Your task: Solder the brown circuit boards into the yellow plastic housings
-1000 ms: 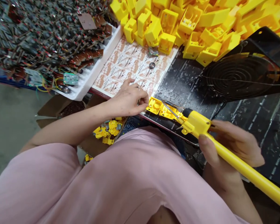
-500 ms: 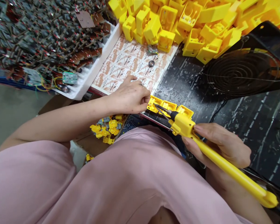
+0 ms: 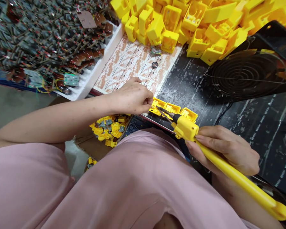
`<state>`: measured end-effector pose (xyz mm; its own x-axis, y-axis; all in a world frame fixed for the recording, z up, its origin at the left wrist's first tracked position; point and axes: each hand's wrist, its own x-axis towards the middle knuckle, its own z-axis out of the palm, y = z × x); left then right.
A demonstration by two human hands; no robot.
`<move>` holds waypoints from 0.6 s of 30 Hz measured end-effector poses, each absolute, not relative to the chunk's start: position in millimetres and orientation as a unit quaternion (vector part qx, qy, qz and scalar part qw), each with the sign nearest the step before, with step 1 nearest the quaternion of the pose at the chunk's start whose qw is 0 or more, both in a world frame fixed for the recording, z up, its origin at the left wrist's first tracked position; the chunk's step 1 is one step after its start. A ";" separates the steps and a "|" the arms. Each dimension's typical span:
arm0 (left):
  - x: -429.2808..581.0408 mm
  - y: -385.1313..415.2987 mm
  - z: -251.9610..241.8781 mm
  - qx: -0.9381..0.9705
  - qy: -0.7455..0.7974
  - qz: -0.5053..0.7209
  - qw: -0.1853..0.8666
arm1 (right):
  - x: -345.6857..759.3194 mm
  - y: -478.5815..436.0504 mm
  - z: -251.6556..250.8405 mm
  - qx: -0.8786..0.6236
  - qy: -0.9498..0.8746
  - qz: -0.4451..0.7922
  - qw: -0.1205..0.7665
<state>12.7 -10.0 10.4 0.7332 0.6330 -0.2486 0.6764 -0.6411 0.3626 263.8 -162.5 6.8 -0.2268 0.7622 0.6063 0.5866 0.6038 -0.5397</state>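
My right hand [image 3: 225, 147] is wrapped around the yellow handle of a soldering iron [image 3: 235, 176]. The iron's dark tip, with a thin metal tube beside it, reaches into the leftmost of three small open yellow plastic cases [image 3: 158, 103]. At the left end of that case is my left hand [image 3: 135, 97], its fingers curled and pinched against the edge; the fingertips are partly hidden. The middle yellow case [image 3: 173, 108] lies partly behind the iron's tip. Beside it, the right yellow case [image 3: 189, 114] sits open side up, completing the row along the bench edge.
Many yellow cases [image 3: 170, 41] are heaped at the back. At left, a white foam tray [image 3: 105, 63] bears many circuit boards. A black fan [image 3: 248, 73] stands right on the dark bench. A small round part [image 3: 154, 65] lies on the printed sheet. Below is a box of yellow parts [image 3: 115, 127].
The soldering iron's rear end and my right hand have shifted slightly right and down. Its tip has moved a little left within the same case. My left forearm has shifted slightly left.
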 end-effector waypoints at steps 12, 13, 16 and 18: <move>26.5 -7.3 13.0 0.897 0.375 -0.087 0.218 | 256.6 -144.6 18.4 -0.363 -0.843 0.075 0.390; 27.2 -7.0 13.3 0.893 0.380 -0.085 0.225 | 256.0 -142.9 21.7 -0.361 -0.849 0.077 0.378; 28.3 -6.4 14.5 0.891 0.380 -0.080 0.237 | 257.9 -142.8 28.9 -0.360 -0.857 0.079 0.361; 28.0 -6.0 15.1 0.897 0.371 -0.086 0.225 | 262.7 -147.6 29.7 -0.379 -0.844 0.092 0.369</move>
<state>28.0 -6.0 15.1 0.7094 0.6272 -0.3214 0.7047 -0.6225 0.3404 262.7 -147.6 29.7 -0.4401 0.7072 0.5533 0.5715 0.6959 -0.4349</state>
